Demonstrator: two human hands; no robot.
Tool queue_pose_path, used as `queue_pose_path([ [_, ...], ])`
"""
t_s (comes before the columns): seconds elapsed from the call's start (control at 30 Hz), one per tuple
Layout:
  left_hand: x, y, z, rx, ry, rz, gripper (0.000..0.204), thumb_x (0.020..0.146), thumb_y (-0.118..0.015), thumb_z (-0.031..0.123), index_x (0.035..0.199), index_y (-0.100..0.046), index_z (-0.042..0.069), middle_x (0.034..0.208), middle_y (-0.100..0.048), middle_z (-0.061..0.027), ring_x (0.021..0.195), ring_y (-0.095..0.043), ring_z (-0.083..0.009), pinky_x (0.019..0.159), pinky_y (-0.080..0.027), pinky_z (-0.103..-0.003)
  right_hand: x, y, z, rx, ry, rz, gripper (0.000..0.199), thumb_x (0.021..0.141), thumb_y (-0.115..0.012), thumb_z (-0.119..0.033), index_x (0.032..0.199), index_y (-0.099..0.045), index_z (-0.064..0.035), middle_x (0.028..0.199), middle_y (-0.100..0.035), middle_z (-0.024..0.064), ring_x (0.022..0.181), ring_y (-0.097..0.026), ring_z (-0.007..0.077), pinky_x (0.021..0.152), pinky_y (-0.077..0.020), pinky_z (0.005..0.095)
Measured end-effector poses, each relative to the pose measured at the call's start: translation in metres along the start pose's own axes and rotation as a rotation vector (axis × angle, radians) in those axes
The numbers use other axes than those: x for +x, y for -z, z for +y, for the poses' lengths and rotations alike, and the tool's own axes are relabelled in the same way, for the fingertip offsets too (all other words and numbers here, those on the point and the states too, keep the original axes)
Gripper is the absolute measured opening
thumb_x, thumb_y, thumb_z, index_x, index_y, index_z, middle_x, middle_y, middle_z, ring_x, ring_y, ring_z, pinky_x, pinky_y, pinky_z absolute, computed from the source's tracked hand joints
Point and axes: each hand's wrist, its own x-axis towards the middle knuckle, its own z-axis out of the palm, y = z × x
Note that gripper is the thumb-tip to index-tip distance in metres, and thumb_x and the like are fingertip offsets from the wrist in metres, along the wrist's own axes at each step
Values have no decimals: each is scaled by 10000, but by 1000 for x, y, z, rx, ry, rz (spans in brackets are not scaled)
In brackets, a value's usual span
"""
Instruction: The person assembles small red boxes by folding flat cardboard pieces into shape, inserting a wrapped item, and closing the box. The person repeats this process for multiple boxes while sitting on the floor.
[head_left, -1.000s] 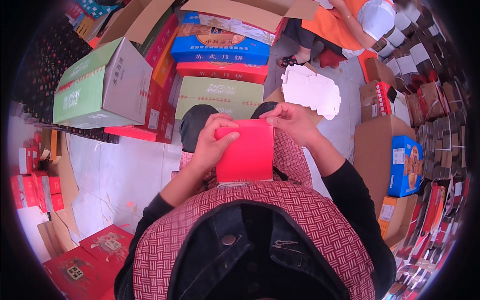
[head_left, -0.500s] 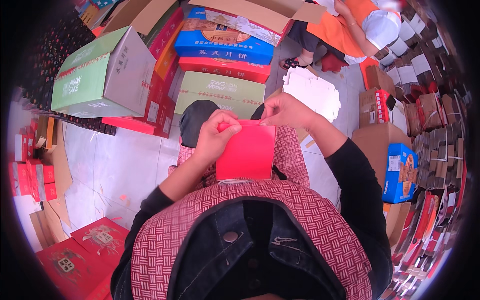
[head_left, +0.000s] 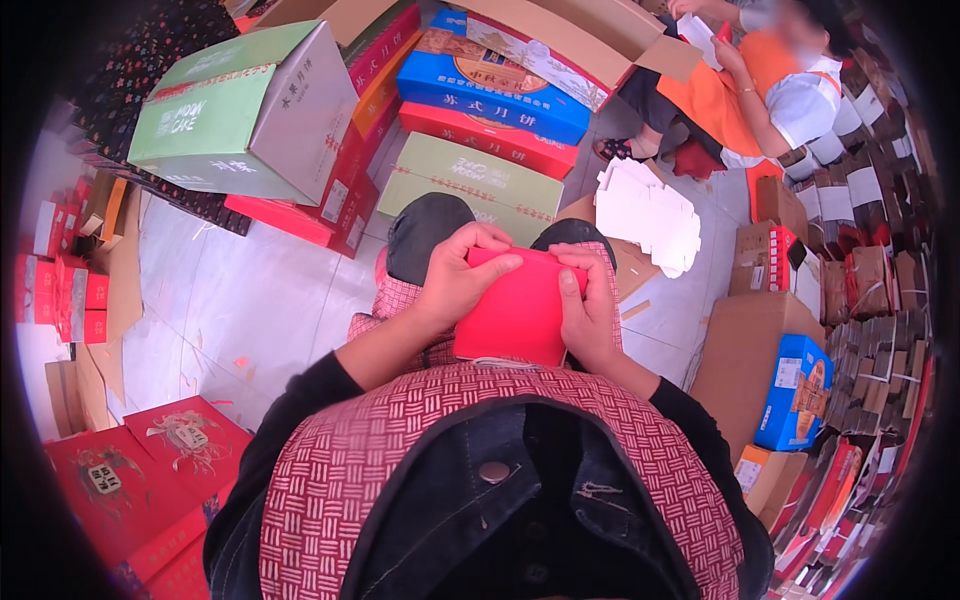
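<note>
At the centre of the frame a flat red box [head_left: 515, 310] is gripped over the lap, the left hand [head_left: 455, 285] and right hand [head_left: 588, 312] both clamped on its upper edge, fingers curled.

Bright even daylight, sharp centre, fisheye-warped dark rim.

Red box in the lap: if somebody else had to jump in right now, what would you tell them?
Left hand: grips the red box at its left side, thumb laid across the top edge.
Right hand: holds the right side, thumb pressed on the face.
The box sits in the lap, upright, its top edge flat under both thumbs.
Stack of white die-cut cards lies on the floor ahead to the right.
Whether the box is fully closed cannot be told.
</note>
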Motion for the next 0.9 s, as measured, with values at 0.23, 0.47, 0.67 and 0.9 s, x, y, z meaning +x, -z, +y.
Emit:
queue_pose_path([
  [0.23,9,7,25,3,117,-53,186,827,-664,106,983,-656,3,928,-654,-73,817,-606,-121,744,-482,-254,2,1,-2,85,20,-87,125,912,-451,-48,1016,-492,9,1091,-551,156,1035,-531,250,923,-401,340],
  [0.47,8,19,22,-110,102,93,103,842,-640,66,879,-691,-16,897,-663,-81,834,-608,-134,769,-487,-260,4,-8,-16,278,-164,-20,409,863,-592,-163,1184,-437,38,1187,-502,194,1117,-504,281,922,-415,372],
  [0.67,9,21,59,151,16,-121,257,894,-598,154,1094,-622,-5,1049,-637,-120,984,-575,-159,877,-445,-278,13,19,-3,82,-296,-292,594,753,-731,-271,1197,-483,35,1093,-595,144,1036,-575,228,907,-450,347],
  [0.9,28,27,105,461,82,-574,602,943,-497,281,1431,-227,54,1303,-474,-187,1171,-482,-219,992,-354,-319,47,45,-17,269,-383,-637,616,780,-715,-276,1245,-449,28,1125,-590,134,1003,-584,170,860,-470,297],
])
